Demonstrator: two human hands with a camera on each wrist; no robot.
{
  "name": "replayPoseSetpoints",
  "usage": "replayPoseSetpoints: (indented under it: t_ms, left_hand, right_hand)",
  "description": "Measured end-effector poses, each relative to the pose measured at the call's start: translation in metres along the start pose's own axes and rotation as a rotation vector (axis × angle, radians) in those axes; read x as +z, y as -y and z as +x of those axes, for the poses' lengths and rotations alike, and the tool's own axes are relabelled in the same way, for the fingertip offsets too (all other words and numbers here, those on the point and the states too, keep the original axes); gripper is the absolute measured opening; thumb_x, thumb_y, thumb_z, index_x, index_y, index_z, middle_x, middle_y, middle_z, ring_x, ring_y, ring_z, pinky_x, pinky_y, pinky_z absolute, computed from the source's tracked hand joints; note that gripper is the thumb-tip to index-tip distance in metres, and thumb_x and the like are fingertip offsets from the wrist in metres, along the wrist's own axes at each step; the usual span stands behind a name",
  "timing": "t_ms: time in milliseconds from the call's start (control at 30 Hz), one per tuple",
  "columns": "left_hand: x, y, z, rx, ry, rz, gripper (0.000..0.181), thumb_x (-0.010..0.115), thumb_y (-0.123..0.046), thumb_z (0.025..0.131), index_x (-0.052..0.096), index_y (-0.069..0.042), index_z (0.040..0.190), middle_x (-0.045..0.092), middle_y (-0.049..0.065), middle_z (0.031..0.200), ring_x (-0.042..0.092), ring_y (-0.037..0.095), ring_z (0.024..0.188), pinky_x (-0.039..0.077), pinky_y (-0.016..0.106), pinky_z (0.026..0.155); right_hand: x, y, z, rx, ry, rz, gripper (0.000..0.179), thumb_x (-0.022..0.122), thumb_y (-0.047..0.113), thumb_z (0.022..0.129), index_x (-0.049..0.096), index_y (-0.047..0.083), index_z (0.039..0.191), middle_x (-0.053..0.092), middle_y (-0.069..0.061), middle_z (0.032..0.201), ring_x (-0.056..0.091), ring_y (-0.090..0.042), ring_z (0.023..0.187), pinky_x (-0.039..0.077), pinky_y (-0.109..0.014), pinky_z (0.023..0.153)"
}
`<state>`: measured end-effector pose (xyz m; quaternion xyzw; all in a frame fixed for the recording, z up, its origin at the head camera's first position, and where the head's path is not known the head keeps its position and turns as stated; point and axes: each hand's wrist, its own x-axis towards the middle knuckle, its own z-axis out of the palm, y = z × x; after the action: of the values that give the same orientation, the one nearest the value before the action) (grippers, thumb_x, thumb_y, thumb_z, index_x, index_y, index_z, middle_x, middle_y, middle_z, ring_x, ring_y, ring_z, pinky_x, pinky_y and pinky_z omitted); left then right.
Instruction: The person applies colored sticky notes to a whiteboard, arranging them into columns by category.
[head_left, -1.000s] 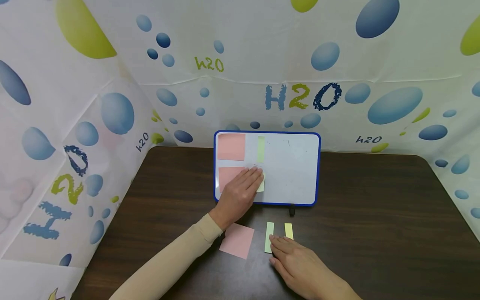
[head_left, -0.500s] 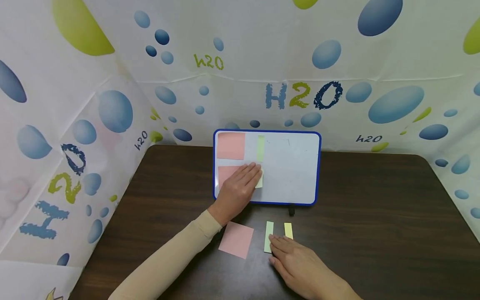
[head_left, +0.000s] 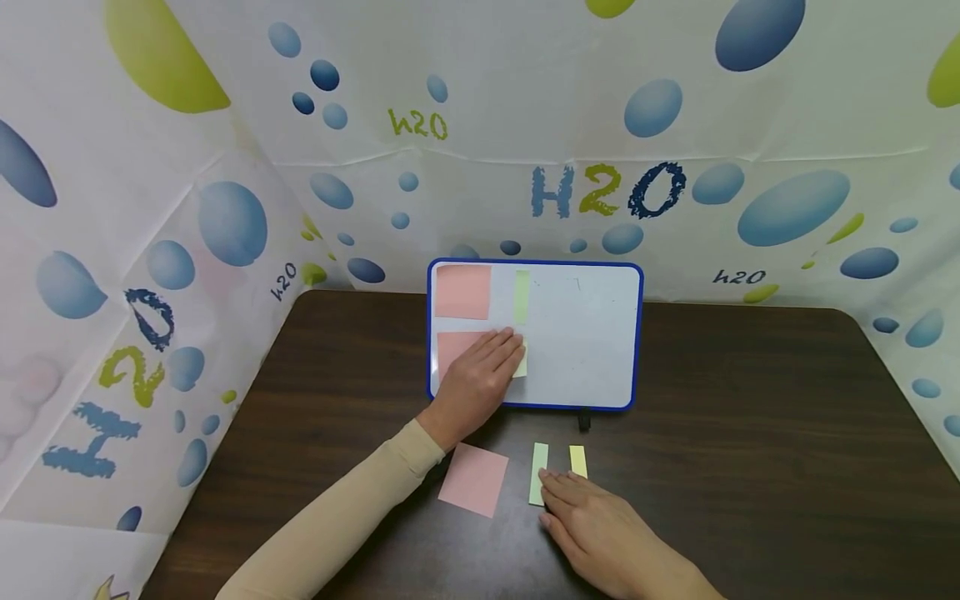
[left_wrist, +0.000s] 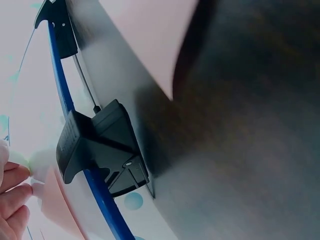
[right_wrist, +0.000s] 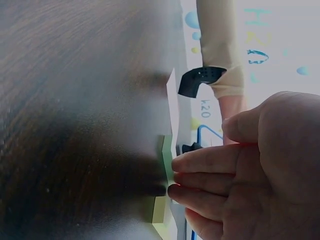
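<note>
My left hand (head_left: 480, 375) lies with straight fingers on a small whiteboard (head_left: 577, 333), covering most of a pale green sticky strip (head_left: 521, 367) and part of a pink sticky note (head_left: 453, 350). In the left wrist view its fingertips (left_wrist: 17, 175) are at the board's face. My right hand (head_left: 592, 525) is low over the table with fingers extended. Its fingertips overlap the edge of a green sticky-note pad (head_left: 537, 471) and the lower end of a yellow one (head_left: 577, 458). The right wrist view shows these fingers (right_wrist: 205, 160) straight, beside the green pad (right_wrist: 167, 155).
The whiteboard's upper part carries another pink note (head_left: 462, 292) and a green strip (head_left: 521, 297). Black feet (left_wrist: 102, 147) hold its blue frame. A pink sticky-note pad (head_left: 474, 480) lies on the dark wooden table (head_left: 750, 433). A patterned sheet (head_left: 487, 200) hangs behind.
The left hand shifts very slightly up and left on the whiteboard, along with a small shift of the whole view. The right hand stays put.
</note>
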<state>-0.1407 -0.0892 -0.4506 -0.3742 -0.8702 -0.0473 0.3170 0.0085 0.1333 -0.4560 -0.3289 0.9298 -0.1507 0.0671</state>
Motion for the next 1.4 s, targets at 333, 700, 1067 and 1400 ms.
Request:
replayPoseSetpoints:
  t_ms: [333, 700, 1067, 1400]
  left_hand:
    - [-0.001, -0.001, 0.0, 0.016, 0.029, 0.042, 0.035, 0.073, -0.013, 0.094, 0.071, -0.006, 0.128, 0.069, 0.009, 0.134, 0.064, 0.023, 0.129, 0.045, 0.037, 0.116]
    - [-0.002, -0.002, -0.002, 0.022, 0.044, 0.077, 0.035, 0.073, -0.015, 0.094, 0.071, -0.006, 0.128, 0.069, 0.008, 0.135, 0.064, 0.022, 0.13, 0.045, 0.036, 0.116]
    - [-0.001, -0.002, -0.003, 0.03, 0.044, 0.082, 0.035, 0.072, -0.014, 0.095, 0.071, -0.006, 0.128, 0.069, 0.009, 0.135, 0.063, 0.023, 0.131, 0.046, 0.037, 0.116]
    - [-0.001, -0.002, -0.003, 0.033, 0.043, 0.078, 0.036, 0.072, -0.014, 0.095, 0.07, -0.005, 0.129, 0.068, 0.009, 0.135, 0.063, 0.023, 0.131, 0.046, 0.037, 0.116]
  right_hand:
    - [-0.002, -0.002, 0.002, 0.012, -0.001, 0.018, 0.046, 0.044, 0.038, 0.109, 0.065, 0.007, 0.137, 0.061, -0.006, 0.147, 0.055, -0.025, 0.139, 0.048, -0.046, 0.114]
    - [0.002, -0.003, 0.005, -0.016, -0.095, -0.016, 0.043, 0.047, 0.035, 0.108, 0.068, 0.007, 0.133, 0.065, -0.005, 0.141, 0.057, -0.022, 0.137, 0.047, -0.044, 0.115]
    - [-0.006, -0.017, 0.012, 0.011, -0.215, 0.015, 0.043, 0.054, 0.032, 0.106, 0.063, 0.006, 0.139, 0.056, -0.005, 0.151, 0.049, -0.021, 0.144, 0.042, -0.045, 0.119]
    - [-0.007, -0.041, 0.019, 0.009, -0.375, 0.006, 0.047, 0.054, 0.026, 0.105, 0.055, -0.001, 0.145, 0.045, -0.011, 0.159, 0.042, -0.027, 0.15, 0.008, -0.02, 0.129]
